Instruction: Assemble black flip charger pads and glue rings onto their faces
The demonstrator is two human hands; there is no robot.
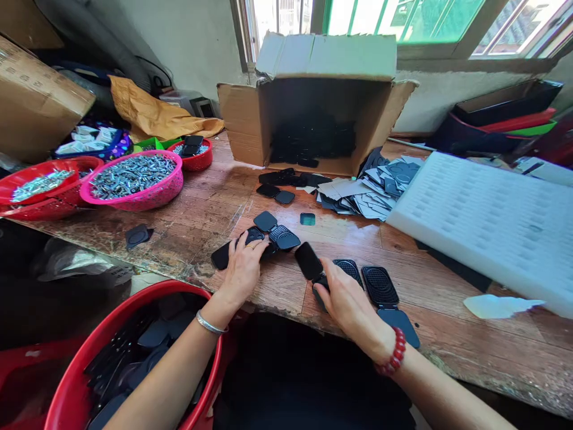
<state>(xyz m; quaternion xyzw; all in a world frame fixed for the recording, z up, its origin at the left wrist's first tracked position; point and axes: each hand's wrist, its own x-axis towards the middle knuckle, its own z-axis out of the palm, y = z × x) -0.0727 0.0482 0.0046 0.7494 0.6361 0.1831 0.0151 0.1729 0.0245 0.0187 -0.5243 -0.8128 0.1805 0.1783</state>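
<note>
While the left hand [245, 263] lies over a cluster of black cases [285, 236] near the front edge of the desk [197, 206], its fingers bent and slightly spread, the right hand [347, 295] pinches a held case [308, 261] between thumb and fingers. That one is tilted, just right of the cluster and near the same edge. Whether the left fingers grip anything or only touch, I cannot tell.

Two open cases [380, 285] lie just right of the right hand, their ridged insides up. Between the hands and the back edge is a small greenish plate [307, 219], flat on the wood. A carton [242, 122] stands open at the back edge, dark pieces [313, 140] inside it. Right of its mouth spreads a pile of cards [376, 188], and a white foam slab [487, 218] covers much of the desk's right end.

Toward the back left corner sits a pink basket [134, 203] full of metal parts [134, 173]. Below the front edge, at the left, a red tub [147, 292] holds more black pieces [154, 334].
</note>
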